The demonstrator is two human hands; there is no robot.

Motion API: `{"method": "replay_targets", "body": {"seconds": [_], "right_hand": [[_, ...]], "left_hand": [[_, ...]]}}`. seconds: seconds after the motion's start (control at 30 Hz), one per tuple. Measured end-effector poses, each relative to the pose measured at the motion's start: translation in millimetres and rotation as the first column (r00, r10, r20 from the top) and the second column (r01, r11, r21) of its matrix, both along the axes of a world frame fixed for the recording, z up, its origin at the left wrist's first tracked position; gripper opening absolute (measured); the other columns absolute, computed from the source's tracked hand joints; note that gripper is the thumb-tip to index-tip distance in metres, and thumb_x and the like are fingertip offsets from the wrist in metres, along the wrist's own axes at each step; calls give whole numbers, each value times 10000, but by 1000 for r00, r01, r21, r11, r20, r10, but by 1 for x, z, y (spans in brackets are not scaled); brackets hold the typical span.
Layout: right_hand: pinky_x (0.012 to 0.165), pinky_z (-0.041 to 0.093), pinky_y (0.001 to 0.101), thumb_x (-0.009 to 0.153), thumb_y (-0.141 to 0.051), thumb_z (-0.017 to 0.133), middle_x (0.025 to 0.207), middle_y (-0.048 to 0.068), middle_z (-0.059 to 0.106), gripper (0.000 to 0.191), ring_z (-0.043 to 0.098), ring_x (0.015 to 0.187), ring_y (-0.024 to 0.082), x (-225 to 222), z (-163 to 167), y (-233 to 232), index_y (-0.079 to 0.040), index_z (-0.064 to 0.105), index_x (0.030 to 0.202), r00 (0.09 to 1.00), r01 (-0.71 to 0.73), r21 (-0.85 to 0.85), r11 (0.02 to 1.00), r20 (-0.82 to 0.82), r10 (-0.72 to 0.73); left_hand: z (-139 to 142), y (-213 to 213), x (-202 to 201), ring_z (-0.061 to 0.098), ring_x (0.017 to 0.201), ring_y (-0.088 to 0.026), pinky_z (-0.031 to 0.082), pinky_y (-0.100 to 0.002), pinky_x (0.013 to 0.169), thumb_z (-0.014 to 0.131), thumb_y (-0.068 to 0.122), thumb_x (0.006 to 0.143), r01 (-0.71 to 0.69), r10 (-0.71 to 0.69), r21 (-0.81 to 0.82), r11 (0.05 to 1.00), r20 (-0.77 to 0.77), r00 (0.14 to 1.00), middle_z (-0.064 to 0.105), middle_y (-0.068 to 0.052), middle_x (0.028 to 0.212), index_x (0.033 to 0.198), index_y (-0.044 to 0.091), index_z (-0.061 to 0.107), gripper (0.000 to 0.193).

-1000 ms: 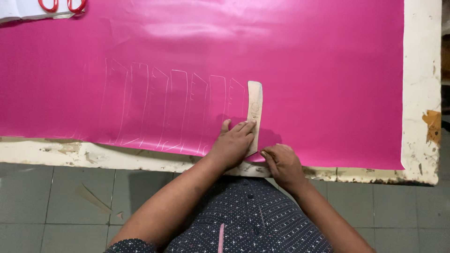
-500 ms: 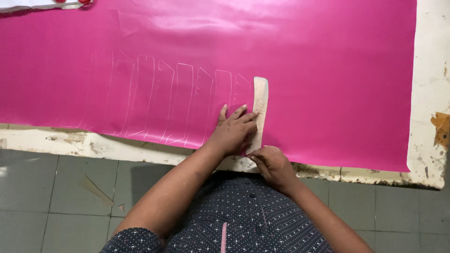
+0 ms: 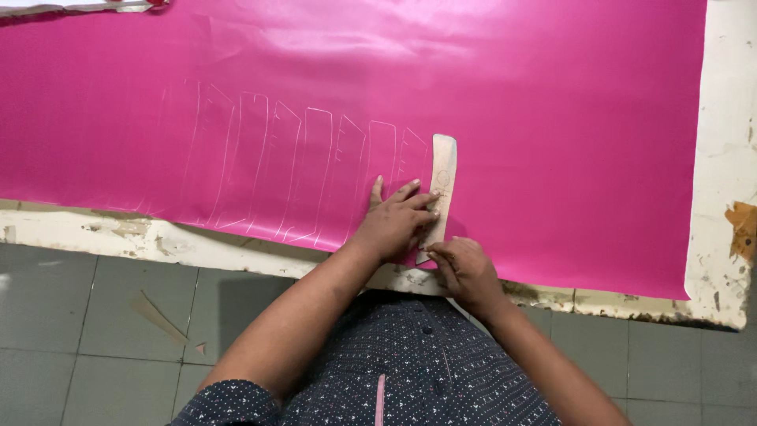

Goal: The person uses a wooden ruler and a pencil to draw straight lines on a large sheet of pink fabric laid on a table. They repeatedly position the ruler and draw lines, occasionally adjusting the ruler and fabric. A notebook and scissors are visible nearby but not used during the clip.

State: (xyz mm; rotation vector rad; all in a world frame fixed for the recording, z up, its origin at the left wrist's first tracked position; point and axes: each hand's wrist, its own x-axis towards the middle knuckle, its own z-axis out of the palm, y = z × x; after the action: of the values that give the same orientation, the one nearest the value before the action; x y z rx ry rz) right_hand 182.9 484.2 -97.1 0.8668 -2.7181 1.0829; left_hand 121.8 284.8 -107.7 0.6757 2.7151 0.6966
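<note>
Workshop, likely cutting or pattern-making. Big pink sheet [image 3: 512, 95] covers a worn white worktable [image 3: 721, 158] with chipped paint; traced chalk outlines [image 3: 300, 170] on the sheet; offcut scraps [image 3: 158, 315] on grey tiled floor [image 3: 79, 331] below the table.

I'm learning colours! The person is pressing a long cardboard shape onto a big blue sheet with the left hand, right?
Not quite: the sheet is bright pink, not blue. The head view shows the left hand flat on the long cardboard shape, just as you said.
</note>
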Motion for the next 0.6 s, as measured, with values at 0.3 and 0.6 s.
{"method": "replay_targets", "body": {"seconds": [0.3,0.6], "right_hand": [[787,532,428,982,-234,648,892,109,725,190,689,852,303,-9,4,-1,-60,722,986,989,66,105,992,128,-79],[836,518,437,981,-216,654,881,107,730,171,694,855,286,-18,7,-10,-55,712,970,992,91,134,987,70,-101]], "left_hand": [[2,-2,0,266,1526,-207,-21,-757,1174,556,282,960,7,-6,-39,999,25,1000,429,122,1565,1279,333,679,345],[-3,-1,-1,257,1530,-183,-66,-735,1186,446,275,1008,-19,20,-31,999,32,999,424,147,1572,1259,366,696,365]]}}
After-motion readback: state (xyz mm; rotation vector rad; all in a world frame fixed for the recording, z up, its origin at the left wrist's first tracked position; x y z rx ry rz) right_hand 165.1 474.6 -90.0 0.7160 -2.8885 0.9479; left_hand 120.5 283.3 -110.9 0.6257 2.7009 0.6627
